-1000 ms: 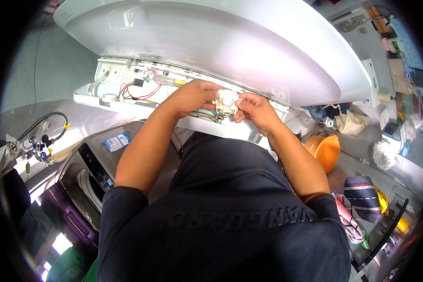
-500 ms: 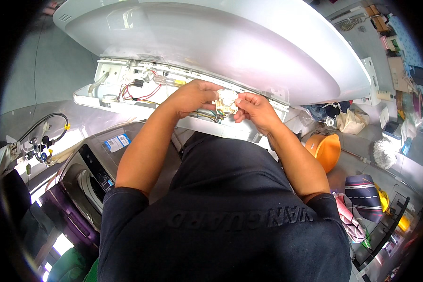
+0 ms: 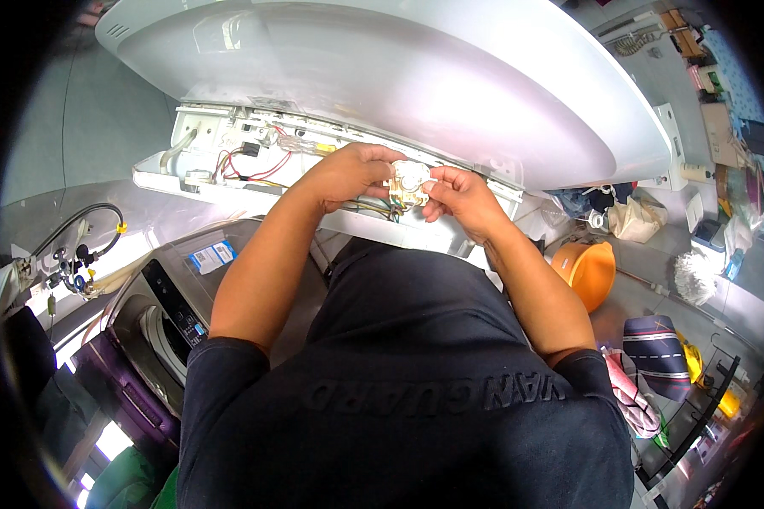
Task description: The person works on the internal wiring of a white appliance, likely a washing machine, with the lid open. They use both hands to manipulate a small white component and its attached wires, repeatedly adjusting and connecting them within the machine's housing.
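Observation:
Between my two hands is a small cream-white part with a round centre and wires at its lower side (image 3: pixel 410 180); it looks like a washing machine timer or switch, though I cannot tell which. My left hand (image 3: pixel 354 176) grips its left edge with thumb and fingers. On its right edge, the fingertips of my right hand (image 3: pixel 464 200) pinch it. Beneath lies a long white panel housing (image 3: pixel 348 224), opened up, with red and other coloured wires (image 3: pixel 272 166) and a yellow connector (image 3: pixel 324 148) in its left half. Some of the wiring is hidden behind my left hand.
A large glossy white lid or casing (image 3: pixel 382 76) rises just beyond the housing. At left stand a front-loading washing machine (image 3: pixel 171 297) and a black hose (image 3: pixel 89 210). On the right are an orange basin (image 3: pixel 592 276), a white fluffy duster (image 3: pixel 695 278) and a black rack (image 3: pixel 696 424).
The cream-white part has shifted and tilted very slightly in my fingers. Both hands keep their hold, and the surroundings look the same.

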Motion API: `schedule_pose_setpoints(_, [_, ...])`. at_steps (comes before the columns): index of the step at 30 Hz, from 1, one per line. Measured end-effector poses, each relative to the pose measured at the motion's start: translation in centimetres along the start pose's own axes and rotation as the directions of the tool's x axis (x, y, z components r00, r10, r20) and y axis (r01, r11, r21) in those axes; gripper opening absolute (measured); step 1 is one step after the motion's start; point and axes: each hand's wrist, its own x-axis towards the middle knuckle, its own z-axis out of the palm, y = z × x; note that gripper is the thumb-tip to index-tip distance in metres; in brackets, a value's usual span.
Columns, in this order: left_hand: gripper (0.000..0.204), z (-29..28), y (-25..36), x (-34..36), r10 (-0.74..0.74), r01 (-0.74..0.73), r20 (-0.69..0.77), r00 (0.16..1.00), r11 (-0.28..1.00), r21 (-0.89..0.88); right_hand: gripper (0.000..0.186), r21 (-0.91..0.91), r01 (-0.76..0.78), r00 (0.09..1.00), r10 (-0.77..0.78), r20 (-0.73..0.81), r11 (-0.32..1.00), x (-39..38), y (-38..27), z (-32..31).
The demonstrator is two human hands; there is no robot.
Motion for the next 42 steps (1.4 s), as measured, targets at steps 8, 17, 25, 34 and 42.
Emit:
schedule_pose_setpoints(8, [0.038, -0.06, 0.07, 0.02, 0.0, 0.0, 0.01, 1.0, 1.0, 0.004, 0.029, -0.005, -0.015, 1.0, 0.015, 0.001, 1.0, -0.16, -0.41, 0.05])
schedule_pose_setpoints(17, [0.038, -0.03, 0.08, 0.05, -0.002, 0.002, 0.009, 1.0, 1.0, 0.0, 0.023, -0.034, -0.013, 1.0, 0.013, -0.011, 0.999, -0.24, -0.42, 0.25])
schedule_pose_setpoints(25, [0.037, 0.26, 0.23, -0.14, 0.004, -0.004, -0.016, 1.0, 1.0, -0.017, 0.027, 0.042, -0.047, 0.999, 0.047, 0.0, 0.998, -0.07, -0.38, -0.21])
schedule_pose_setpoints(34, [0.038, 0.2, 0.18, -0.07, 0.0, 0.0, -0.011, 1.0, 1.0, -0.009, 0.027, -0.007, -0.036, 0.999, 0.036, -0.023, 0.999, -0.16, -0.53, 0.08])
schedule_pose_setpoints(42, [0.037, 0.39, 0.52, -0.32, 0.001, -0.001, -0.017, 1.0, 1.0, -0.01, 0.025, 0.016, -0.022, 1.0, 0.023, -0.018, 1.0, -0.34, -0.67, 0.14])
